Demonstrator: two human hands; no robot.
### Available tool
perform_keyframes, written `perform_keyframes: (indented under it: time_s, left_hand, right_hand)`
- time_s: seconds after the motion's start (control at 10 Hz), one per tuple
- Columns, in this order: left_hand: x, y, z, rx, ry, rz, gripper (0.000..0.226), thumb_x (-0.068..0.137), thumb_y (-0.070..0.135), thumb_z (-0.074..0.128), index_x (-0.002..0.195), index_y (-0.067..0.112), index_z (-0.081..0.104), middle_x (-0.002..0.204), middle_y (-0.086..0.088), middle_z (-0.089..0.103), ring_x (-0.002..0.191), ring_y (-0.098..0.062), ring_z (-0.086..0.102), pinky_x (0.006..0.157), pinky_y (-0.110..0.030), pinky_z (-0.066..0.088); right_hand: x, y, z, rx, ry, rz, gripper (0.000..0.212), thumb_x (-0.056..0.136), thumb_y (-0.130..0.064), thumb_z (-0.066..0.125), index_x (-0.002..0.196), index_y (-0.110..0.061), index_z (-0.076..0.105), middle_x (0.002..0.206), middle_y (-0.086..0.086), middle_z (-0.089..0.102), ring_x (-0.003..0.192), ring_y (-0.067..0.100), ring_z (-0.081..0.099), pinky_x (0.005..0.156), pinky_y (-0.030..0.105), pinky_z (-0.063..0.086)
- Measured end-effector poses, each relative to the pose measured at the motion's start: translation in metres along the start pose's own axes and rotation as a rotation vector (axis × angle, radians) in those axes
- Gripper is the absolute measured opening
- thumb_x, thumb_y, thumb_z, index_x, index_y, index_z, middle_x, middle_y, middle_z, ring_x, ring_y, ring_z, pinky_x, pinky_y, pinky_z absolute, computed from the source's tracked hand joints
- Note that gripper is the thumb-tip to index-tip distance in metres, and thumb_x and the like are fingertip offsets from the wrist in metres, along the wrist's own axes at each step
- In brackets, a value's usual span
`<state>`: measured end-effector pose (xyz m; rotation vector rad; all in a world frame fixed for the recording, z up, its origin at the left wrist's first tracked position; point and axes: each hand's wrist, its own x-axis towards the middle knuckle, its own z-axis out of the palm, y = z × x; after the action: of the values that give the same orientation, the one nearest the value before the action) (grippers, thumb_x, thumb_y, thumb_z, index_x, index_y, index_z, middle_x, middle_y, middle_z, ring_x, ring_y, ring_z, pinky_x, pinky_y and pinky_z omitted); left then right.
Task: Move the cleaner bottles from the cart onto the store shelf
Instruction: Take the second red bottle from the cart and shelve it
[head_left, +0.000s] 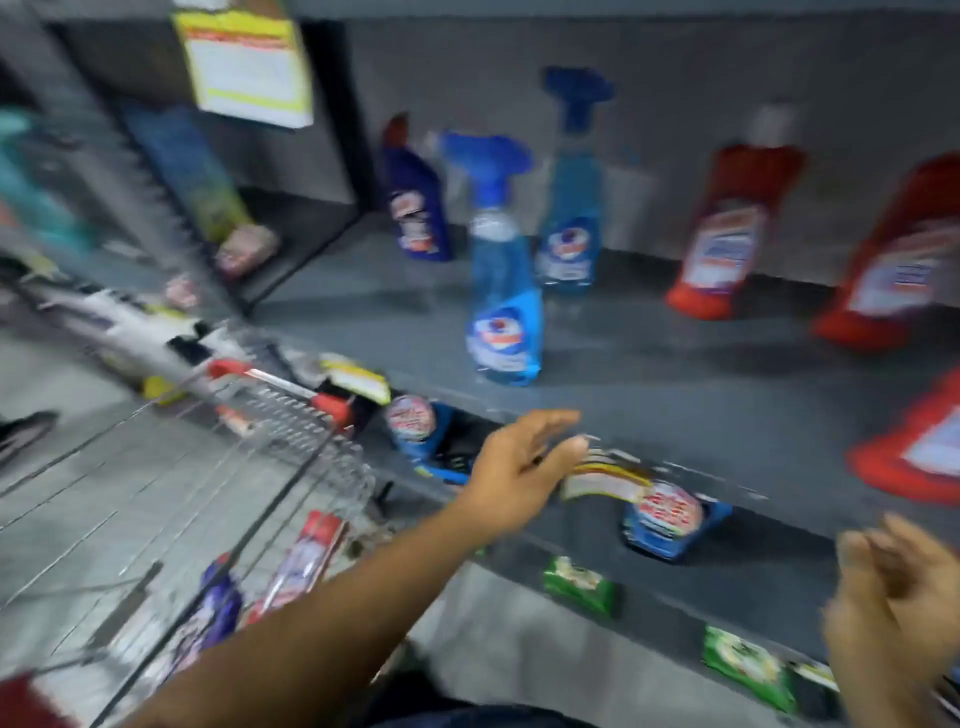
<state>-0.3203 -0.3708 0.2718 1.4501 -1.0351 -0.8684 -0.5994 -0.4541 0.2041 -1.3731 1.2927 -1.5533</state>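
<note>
1. The whole picture is smeared with blur; the grey shelf (649, 364) fills the middle and right.
2. A blue spray bottle (501, 270) stands upright at centre, with a second spray bottle (571, 187) behind it toward 1 o'clock.
3. A dark blue bottle (418, 202) stands at 11 o'clock from them, near the back wall.
4. Red bottles (727, 234) line the 2 to 3 o'clock side.
5. The left hand (524, 467) is empty with fingers spread, over the shelf's front edge.
6. The right hand (893, 613) at 4 o'clock is blurred, its grip unclear.
7. The wire cart (270, 467) at 8 o'clock holds a purple bottle (218, 608).
</note>
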Motion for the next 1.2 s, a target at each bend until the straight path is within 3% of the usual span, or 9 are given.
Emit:
perform_keyframes:
  time_s: [0.1,0.2,0.3,0.5,0.7,0.8,0.9,1.1,1.2]
  left_hand:
    - [-0.060,-0.031,-0.125,0.078,0.413,-0.110,0.017,0.089,0.002,0.059,0.105,-0.001,0.064,0.095,-0.006,0.068,0.079,0.008,0.062,0.076,-0.013,0.049]
    - [-0.120,-0.054,-0.230,0.098,0.791,-0.213,0.017,0.092,0.013,0.056,0.102,0.004,0.066,0.097,-0.012,0.068,0.083,-0.009,0.062,0.073,-0.021,0.051]
    - [-0.171,-0.079,-0.317,0.012,1.079,-0.391,0.011,0.092,0.020,0.056,0.096,0.014,0.065,0.094,-0.016,0.063,0.085,-0.023,0.057,0.060,-0.024,0.043]
    - [-0.228,-0.157,-0.399,-0.075,0.942,-0.792,0.009,0.091,0.018,0.054,0.090,0.018,0.063,0.073,0.005,0.058,0.052,-0.005,0.061,0.042,-0.014,0.044]
    - [-0.250,-0.271,-0.395,-0.190,0.589,-1.118,0.010,0.086,0.017,0.051,0.087,0.015,0.061,0.089,-0.009,0.063,0.079,-0.022,0.064,0.076,-0.033,0.058]
    - [-0.255,-0.278,-0.382,-0.521,0.711,-1.163,0.024,0.087,0.005,0.053,0.066,0.010,0.062,0.062,0.005,0.061,0.046,0.005,0.057,0.045,-0.008,0.046]
    - [-0.249,-0.292,-0.385,-0.423,0.699,-1.127,0.032,0.091,-0.006,0.041,0.066,0.003,0.058,0.032,0.005,0.052,0.024,0.006,0.045,0.030,-0.006,0.035]
    - [-0.258,-0.356,-0.351,-1.012,0.963,-1.178,0.032,0.096,0.029,0.048,0.121,0.009,0.054,0.094,-0.007,0.059,0.065,-0.010,0.058,0.045,-0.016,0.053]
    - [-0.256,-0.371,-0.352,-1.172,1.166,-1.148,0.020,0.094,0.028,0.051,0.109,0.015,0.055,0.063,0.006,0.064,0.051,-0.006,0.057,0.040,-0.016,0.050]
  right_hand:
    - [-0.057,-0.006,0.081,-0.064,-0.474,0.036,0.024,0.082,-0.023,0.067,0.100,-0.037,0.060,0.088,-0.025,0.069,0.080,-0.001,0.062,0.076,0.012,0.047]
    - [-0.091,-0.038,0.160,-0.081,-0.832,-0.092,0.022,0.082,-0.023,0.063,0.100,-0.034,0.062,0.099,-0.009,0.068,0.090,0.003,0.064,0.082,0.014,0.048]
    - [-0.116,-0.076,0.254,-0.046,-1.117,-0.156,0.025,0.082,-0.025,0.060,0.100,-0.044,0.060,0.104,-0.017,0.065,0.093,-0.001,0.063,0.083,0.011,0.047]
    - [-0.223,-0.132,0.448,-0.165,-1.630,-0.434,0.028,0.081,-0.019,0.064,0.108,-0.027,0.064,0.102,-0.006,0.065,0.092,0.002,0.060,0.088,0.024,0.049]
    - [-0.358,-0.085,0.590,-0.871,-2.272,-0.858,0.047,0.086,-0.023,0.060,0.132,-0.019,0.050,0.138,0.007,0.055,0.122,0.025,0.054,0.101,0.033,0.042]
    - [-0.399,-0.035,0.625,-1.151,-2.392,-1.012,0.046,0.084,-0.021,0.059,0.129,-0.013,0.053,0.135,0.016,0.055,0.117,0.031,0.056,0.096,0.034,0.046]
    - [-0.418,0.023,0.641,-1.349,-2.485,-1.033,0.044,0.083,-0.021,0.059,0.125,-0.011,0.054,0.130,0.019,0.058,0.113,0.032,0.059,0.094,0.038,0.048]
    - [-0.421,0.093,0.643,-1.485,-2.628,-1.007,0.035,0.079,-0.036,0.062,0.112,-0.026,0.056,0.123,0.012,0.063,0.103,0.027,0.061,0.092,0.036,0.050]
    - [-0.429,0.098,0.642,-1.563,-2.631,-0.934,0.042,0.079,-0.032,0.062,0.120,-0.028,0.055,0.125,0.008,0.062,0.104,0.026,0.060,0.092,0.032,0.049]
